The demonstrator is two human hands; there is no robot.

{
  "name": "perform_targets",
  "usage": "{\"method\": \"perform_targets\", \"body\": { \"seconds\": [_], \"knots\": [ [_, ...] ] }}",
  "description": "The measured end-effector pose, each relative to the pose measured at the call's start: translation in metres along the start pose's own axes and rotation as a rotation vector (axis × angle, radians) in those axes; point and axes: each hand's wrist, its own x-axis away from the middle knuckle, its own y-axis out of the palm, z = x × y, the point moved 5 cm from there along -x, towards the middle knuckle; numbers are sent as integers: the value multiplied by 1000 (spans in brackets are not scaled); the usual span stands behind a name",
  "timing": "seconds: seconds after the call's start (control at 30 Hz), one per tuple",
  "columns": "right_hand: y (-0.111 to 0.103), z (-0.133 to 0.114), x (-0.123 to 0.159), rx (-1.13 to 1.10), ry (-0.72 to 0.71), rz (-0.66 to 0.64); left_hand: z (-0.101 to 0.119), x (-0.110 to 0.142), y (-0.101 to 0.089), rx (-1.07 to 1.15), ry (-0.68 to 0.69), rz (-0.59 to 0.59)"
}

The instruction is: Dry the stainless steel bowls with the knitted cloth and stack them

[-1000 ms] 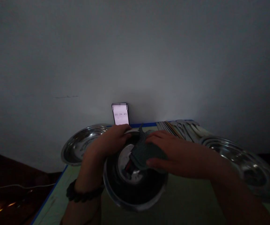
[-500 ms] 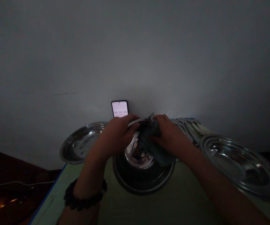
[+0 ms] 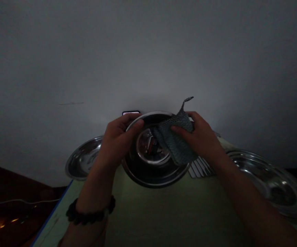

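Observation:
My left hand (image 3: 117,140) grips the left rim of a steel bowl (image 3: 150,171) held tilted toward me above the table. My right hand (image 3: 202,139) presses a grey-green knitted cloth (image 3: 175,142) against the bowl's right rim and inner wall, fingers closed on the cloth. One corner of the cloth sticks up above the rim. A dark bead bracelet (image 3: 90,214) circles my left wrist.
A steel plate (image 3: 82,161) lies at the table's left back corner and a larger steel plate (image 3: 272,185) at the right. Several flat utensils (image 3: 201,168) lie behind the bowl. A phone (image 3: 130,113) leans on the grey wall, mostly hidden. The pale green table (image 3: 163,219) has a blue edge.
Both hands have lifted the bowl up and away, so it now hides most of the phone. The cloth has shifted from the bowl's middle to its right rim.

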Motion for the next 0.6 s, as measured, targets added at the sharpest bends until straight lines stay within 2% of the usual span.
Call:
{"method": "perform_targets", "body": {
  "seconds": [0.07,0.13,0.2,0.3,0.37,0.47,0.6],
  "knots": [
    [-3,1,0,10,-30,118,-2,0,-3,39,-34,13],
    [-6,0,1,76,-69,212,-4,-1,-2,48,-73,-28],
    [-4,2,1,100,-66,204,-8,-2,0,24,-120,-70],
    [2,3,0,46,-71,85,-19,-3,3,-13,-201,-161],
    [10,3,1,13,-119,-28,-30,-2,6,-47,-239,-285],
    [26,9,6,53,-149,-249,-45,-1,8,-204,-207,-447],
    [39,28,17,279,1,-379,-52,-3,8,-425,-109,-465]
  ]
}}
